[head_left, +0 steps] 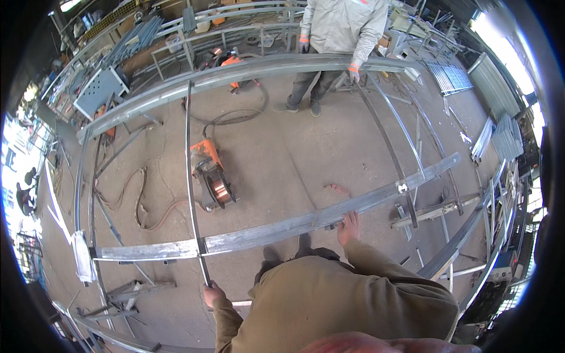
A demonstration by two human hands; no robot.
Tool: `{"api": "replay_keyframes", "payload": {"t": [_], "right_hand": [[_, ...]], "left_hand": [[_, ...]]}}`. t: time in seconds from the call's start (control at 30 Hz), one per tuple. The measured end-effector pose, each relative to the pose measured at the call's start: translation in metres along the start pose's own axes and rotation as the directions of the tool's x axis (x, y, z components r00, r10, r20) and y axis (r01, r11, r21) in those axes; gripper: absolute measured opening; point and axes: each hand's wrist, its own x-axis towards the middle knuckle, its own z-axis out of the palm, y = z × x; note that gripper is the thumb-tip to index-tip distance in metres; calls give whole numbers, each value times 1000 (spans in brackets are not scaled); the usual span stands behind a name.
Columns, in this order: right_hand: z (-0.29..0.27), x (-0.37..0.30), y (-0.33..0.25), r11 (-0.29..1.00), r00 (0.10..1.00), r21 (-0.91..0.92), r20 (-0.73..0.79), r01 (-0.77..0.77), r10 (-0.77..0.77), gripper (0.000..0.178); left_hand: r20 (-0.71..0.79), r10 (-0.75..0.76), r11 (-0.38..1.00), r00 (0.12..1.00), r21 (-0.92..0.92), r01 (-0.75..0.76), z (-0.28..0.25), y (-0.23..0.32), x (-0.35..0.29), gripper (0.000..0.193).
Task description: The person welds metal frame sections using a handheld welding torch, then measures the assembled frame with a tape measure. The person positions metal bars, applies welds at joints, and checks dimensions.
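Observation:
A long thin metal bar [189, 170] crosses the frame from the far beam to the near one and sticks out past it toward me. At its near end, my left hand [215, 295] is closed round the bar. The near grey steel beam [282, 226] runs crosswise in front of my body. My right hand [348, 229] grips its near edge with the fingers bent over it. Next to those fingers is a small dark piece [333, 226], too small to name. The far steel beam [247, 69] lies parallel, with a co-worker's gloved hand [354, 73] on its right part.
An orange welding wire feeder [213, 176] with a copper wire spool stands on the floor inside the frame, its hose [141, 206] trailing left. A red-handled torch [338, 189] lies by the near beam. Loose steel lengths [471, 253] lie right; a co-worker [335, 35] stands beyond.

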Motion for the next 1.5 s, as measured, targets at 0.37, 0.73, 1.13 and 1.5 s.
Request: {"api": "replay_keyframes", "payload": {"t": [0.37,0.73,1.13,1.5], "right_hand": [[0,0,1,998,999,60,-31,23,-21,42],[3,-3,2,998,998,44,-54,34,-32,40],[4,-3,2,999,999,34,-32,22,-21,42],[5,-3,1,1000,1000,28,-9,4,-3,43]], "left_hand": [[-35,2,1000,999,-1,-2,1,2,-2,43],[-32,20,1000,999,-7,-21,3,2,-3,41],[-41,11,1000,999,-23,-12,2,2,-2,44],[-50,58,998,997,-34,-59,6,-2,0,42]]}}
